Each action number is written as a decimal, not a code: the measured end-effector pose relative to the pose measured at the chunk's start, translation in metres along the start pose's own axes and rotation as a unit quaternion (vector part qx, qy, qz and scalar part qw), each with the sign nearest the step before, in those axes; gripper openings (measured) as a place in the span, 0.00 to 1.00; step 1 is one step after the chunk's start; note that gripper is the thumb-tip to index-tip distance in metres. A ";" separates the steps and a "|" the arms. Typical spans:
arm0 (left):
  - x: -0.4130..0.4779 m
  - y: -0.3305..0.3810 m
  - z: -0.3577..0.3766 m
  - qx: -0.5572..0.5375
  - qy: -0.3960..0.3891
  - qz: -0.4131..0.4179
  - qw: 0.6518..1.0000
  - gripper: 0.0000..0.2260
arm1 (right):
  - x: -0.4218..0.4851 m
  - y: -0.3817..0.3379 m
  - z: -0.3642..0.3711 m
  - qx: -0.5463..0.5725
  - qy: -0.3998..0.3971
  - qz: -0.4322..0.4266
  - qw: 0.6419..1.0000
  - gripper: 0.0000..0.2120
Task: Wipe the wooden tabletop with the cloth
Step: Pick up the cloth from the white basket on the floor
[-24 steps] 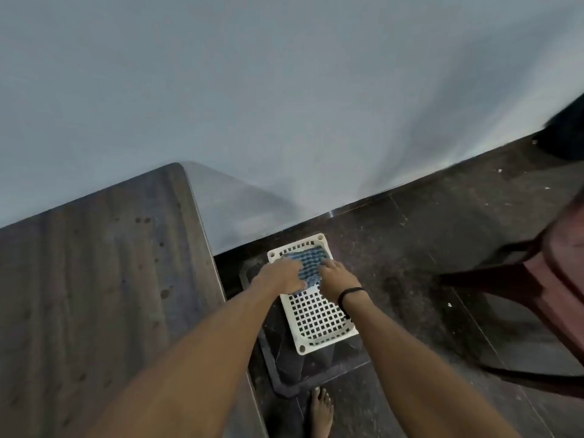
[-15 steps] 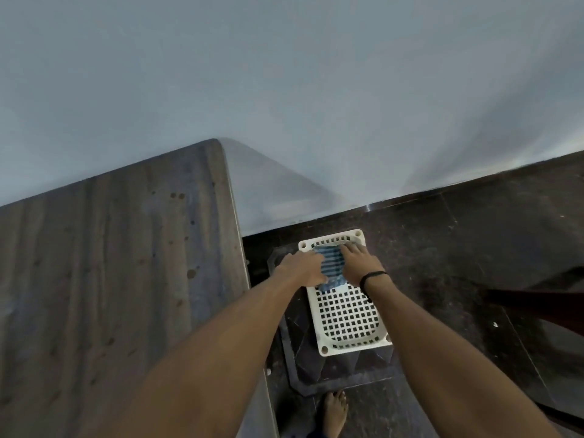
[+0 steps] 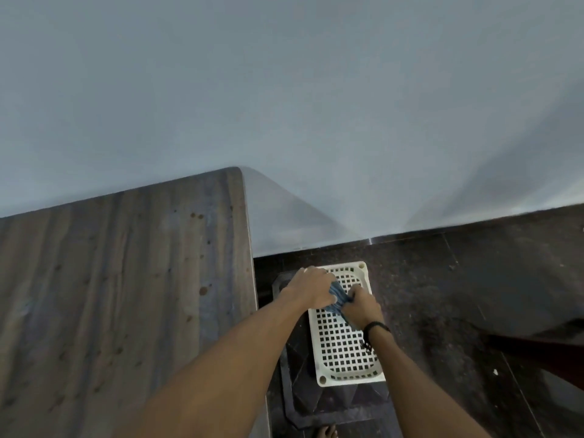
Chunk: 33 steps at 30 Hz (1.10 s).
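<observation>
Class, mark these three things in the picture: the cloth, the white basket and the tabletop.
cloth (image 3: pixel 337 294): head view, middle of the visible blue fold.
basket (image 3: pixel 350 379): head view, its near rim.
tabletop (image 3: pixel 126 295): head view, bare wood near its middle.

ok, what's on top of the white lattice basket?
A bunched blue cloth, gripped by the left hand and right hand. The hands cover most of it and that end of the white basket.
</observation>
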<state>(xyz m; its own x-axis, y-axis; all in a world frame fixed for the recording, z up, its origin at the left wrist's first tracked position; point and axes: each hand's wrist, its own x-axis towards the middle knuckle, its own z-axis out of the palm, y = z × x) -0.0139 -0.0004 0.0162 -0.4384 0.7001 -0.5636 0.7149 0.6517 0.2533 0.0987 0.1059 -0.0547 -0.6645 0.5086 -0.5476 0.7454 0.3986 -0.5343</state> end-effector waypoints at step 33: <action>-0.268 -0.301 -0.023 -0.099 0.112 -0.153 0.977 0.35 | -0.135 -0.247 0.138 -0.233 0.053 -0.247 0.939 0.27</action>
<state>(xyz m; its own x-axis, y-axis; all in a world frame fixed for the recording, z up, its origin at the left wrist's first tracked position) -0.1239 -0.3780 0.1088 -0.7389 0.4954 -0.4568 0.4219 0.8687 0.2597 -0.0036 -0.1662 0.0626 -0.9446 0.2365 -0.2274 0.3063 0.8841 -0.3528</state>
